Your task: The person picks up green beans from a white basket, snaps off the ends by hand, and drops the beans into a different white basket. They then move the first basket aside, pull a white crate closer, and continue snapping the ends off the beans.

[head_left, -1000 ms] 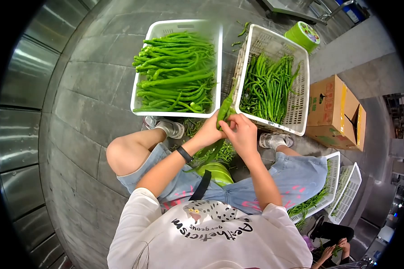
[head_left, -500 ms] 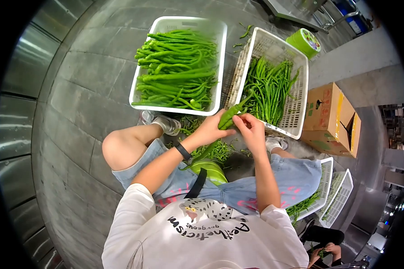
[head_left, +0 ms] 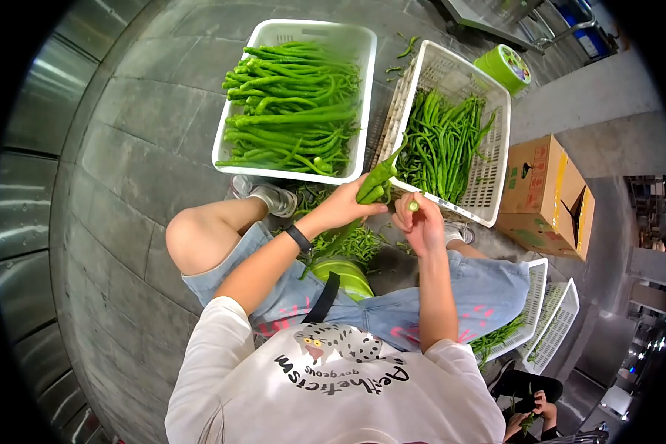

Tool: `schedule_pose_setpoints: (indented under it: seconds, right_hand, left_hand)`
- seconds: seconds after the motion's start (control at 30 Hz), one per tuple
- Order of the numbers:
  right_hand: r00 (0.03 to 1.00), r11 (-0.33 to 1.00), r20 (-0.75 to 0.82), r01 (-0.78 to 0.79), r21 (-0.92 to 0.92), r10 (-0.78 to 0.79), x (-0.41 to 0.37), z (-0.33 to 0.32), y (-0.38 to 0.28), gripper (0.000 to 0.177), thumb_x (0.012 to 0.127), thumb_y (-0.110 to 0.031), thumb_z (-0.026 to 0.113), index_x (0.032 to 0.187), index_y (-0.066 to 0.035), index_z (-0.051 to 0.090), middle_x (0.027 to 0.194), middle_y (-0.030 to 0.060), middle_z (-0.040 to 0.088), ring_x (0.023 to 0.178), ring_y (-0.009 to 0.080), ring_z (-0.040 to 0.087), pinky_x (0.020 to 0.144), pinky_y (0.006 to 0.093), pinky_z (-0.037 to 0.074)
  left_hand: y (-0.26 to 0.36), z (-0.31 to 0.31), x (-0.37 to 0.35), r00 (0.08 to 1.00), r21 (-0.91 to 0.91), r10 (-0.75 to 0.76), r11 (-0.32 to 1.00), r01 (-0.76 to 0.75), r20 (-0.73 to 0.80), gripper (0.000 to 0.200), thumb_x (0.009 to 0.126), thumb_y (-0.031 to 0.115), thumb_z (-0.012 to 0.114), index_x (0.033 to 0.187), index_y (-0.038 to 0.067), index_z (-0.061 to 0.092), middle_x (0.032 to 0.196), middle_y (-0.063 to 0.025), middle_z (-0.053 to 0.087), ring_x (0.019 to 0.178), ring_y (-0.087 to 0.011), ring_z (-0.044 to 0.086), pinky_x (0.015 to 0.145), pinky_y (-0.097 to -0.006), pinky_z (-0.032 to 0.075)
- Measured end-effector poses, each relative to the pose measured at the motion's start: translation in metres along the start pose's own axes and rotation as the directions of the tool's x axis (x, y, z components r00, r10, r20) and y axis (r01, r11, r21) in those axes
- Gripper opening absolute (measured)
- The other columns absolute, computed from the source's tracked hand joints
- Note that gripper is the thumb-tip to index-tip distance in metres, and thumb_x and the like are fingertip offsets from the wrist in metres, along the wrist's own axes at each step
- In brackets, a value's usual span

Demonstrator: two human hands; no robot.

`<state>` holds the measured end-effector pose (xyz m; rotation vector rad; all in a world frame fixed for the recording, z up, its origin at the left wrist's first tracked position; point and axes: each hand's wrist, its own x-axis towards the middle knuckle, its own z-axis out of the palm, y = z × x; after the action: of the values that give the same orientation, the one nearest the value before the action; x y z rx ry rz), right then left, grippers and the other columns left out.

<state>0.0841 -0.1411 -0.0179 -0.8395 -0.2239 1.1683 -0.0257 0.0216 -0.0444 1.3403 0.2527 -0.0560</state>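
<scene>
My left hand (head_left: 345, 205) is closed around several long green peppers (head_left: 378, 180); their upper ends point toward the crate and their lower ends hang below the palm. Just right of it, my right hand (head_left: 422, 226) is curled around a small thing with a pale green round end (head_left: 413, 206); most of it is hidden by the fingers. Ahead on the left, a white tub (head_left: 220, 140) holds long green peppers laid side by side. At the right, a white slatted crate (head_left: 502, 159) contains looser green peppers (head_left: 448, 152).
Green scraps (head_left: 355, 250) lie on the floor between the legs, above a green striped seat (head_left: 344, 277). A cardboard box (head_left: 544, 194) and a green tub (head_left: 499, 68) stand at the right. Behind are white baskets (head_left: 551, 325) and another person's hands (head_left: 542, 405).
My right hand has drawn slightly down and right, away from the peppers, and turned so the pale green round end shows. The peppers in my left hand now tilt more upright.
</scene>
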Motion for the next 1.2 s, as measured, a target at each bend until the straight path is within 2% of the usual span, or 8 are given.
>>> schedule_pose_setpoints:
  seconds: [0.17, 0.27, 0.37, 0.67, 0.83, 0.9, 1.07, 1.2]
  right_hand:
    - [0.911, 0.227, -0.123, -0.226, -0.947, 0.394, -0.016, -0.004, -0.029, 0.028, 0.082, -0.029, 0.07, 0.073, -0.003, 0.069, 0.054, 0.0021, 0.058, 0.046, 0.0046, 0.043, 0.044, 0.0217, 0.033]
    - [0.988, 0.085, -0.14, -0.145, -0.986, 0.062, -0.023, 0.017, -0.035, 0.027, 0.078, -0.026, 0.073, 0.075, 0.0, 0.067, 0.056, -0.0038, 0.055, 0.048, 0.0032, 0.041, 0.045, 0.0212, 0.03]
    - [0.915, 0.611, -0.135, 0.139, -0.779, -0.38, -0.012, 0.029, -0.026, 0.012, 0.084, -0.011, 0.066, 0.091, -0.001, 0.066, 0.067, -0.0026, 0.057, 0.054, 0.002, 0.044, 0.047, 0.0182, 0.033]
    - [0.99, 0.978, -0.144, -0.039, -0.206, 0.009, -0.007, 0.014, -0.019, 0.023, 0.094, -0.021, 0.053, 0.081, -0.002, 0.057, 0.061, 0.0013, 0.051, 0.046, 0.0046, 0.04, 0.04, 0.0169, 0.027]
    - [0.999, 0.998, -0.037, -0.027, -0.054, 0.025, -0.015, 0.024, -0.026, 0.028, 0.094, -0.021, 0.052, 0.074, -0.002, 0.053, 0.058, 0.0011, 0.047, 0.046, 0.0039, 0.034, 0.04, 0.0186, 0.024]
    - [0.994, 0.969, -0.091, 0.036, -0.243, -0.06, -0.018, 0.012, -0.03, 0.029, 0.093, -0.022, 0.055, 0.071, -0.003, 0.053, 0.057, -0.0001, 0.047, 0.046, 0.0034, 0.034, 0.041, 0.0187, 0.023]
    - [0.966, -0.101, -0.259, -0.259, -0.961, -0.007, -0.027, -0.019, -0.019, 0.037, 0.076, -0.035, 0.073, 0.069, 0.001, 0.063, 0.055, 0.0109, 0.056, 0.05, 0.0218, 0.056, 0.054, 0.0313, 0.045]
    - [0.943, -0.205, -0.323, -0.301, -0.931, 0.085, -0.036, -0.04, -0.002, 0.033, 0.077, -0.032, 0.071, 0.08, 0.0, 0.065, 0.069, 0.0117, 0.063, 0.065, 0.0248, 0.06, 0.064, 0.0293, 0.048]
  left_hand:
    - [-0.016, -0.003, 0.004, 0.965, 0.311, 0.25, 0.926, -0.214, -0.081, 0.061, 0.078, 0.017, 0.073, 0.129, 0.004, 0.043, 0.089, -0.0046, 0.061, 0.068, -0.0154, 0.057, 0.062, -0.0304, 0.047]
    - [-0.011, 0.0, 0.001, 0.965, 0.536, 0.244, 0.83, -0.154, -0.1, 0.051, 0.077, 0.022, 0.072, 0.116, 0.003, 0.045, 0.086, -0.0149, 0.063, 0.075, -0.0304, 0.061, 0.064, -0.039, 0.047]
    - [0.002, 0.006, -0.005, 0.968, 0.698, 0.233, 0.708, -0.108, -0.088, 0.04, 0.077, 0.019, 0.068, 0.104, 0.005, 0.042, 0.087, -0.0198, 0.062, 0.084, -0.0418, 0.058, 0.065, -0.0474, 0.046]
    - [0.0, 0.003, -0.009, 0.961, 0.76, 0.273, 0.633, -0.143, -0.046, 0.044, 0.075, 0.014, 0.068, 0.108, 0.007, 0.04, 0.092, -0.02, 0.061, 0.085, -0.0421, 0.058, 0.066, -0.0478, 0.046]
    - [-0.011, -0.009, 0.007, 0.875, 0.465, 0.416, 0.843, -0.27, -0.247, 0.04, 0.081, 0.023, 0.07, 0.106, 0.001, 0.048, 0.077, -0.0131, 0.064, 0.069, -0.0255, 0.062, 0.063, -0.0376, 0.047]
    - [0.001, -0.026, 0.004, 0.952, -0.036, 0.031, 0.998, -0.044, -0.303, 0.032, 0.083, 0.023, 0.068, 0.102, 0.003, 0.052, 0.073, -0.0056, 0.06, 0.064, -0.0146, 0.058, 0.06, -0.0315, 0.048]
    - [0.026, -0.079, -0.003, 0.892, -0.646, 0.073, 0.664, -0.377, -0.446, 0.014, 0.091, 0.019, 0.058, 0.093, 0.006, 0.054, 0.08, -0.0003, 0.054, 0.072, -0.0116, 0.054, 0.069, -0.0274, 0.049]
    - [0.032, -0.108, -0.008, 0.863, -0.827, 0.069, 0.259, -0.5, -0.5, 0.012, 0.091, 0.015, 0.057, 0.092, 0.003, 0.053, 0.083, -0.0023, 0.055, 0.077, -0.0128, 0.055, 0.077, -0.0293, 0.051]
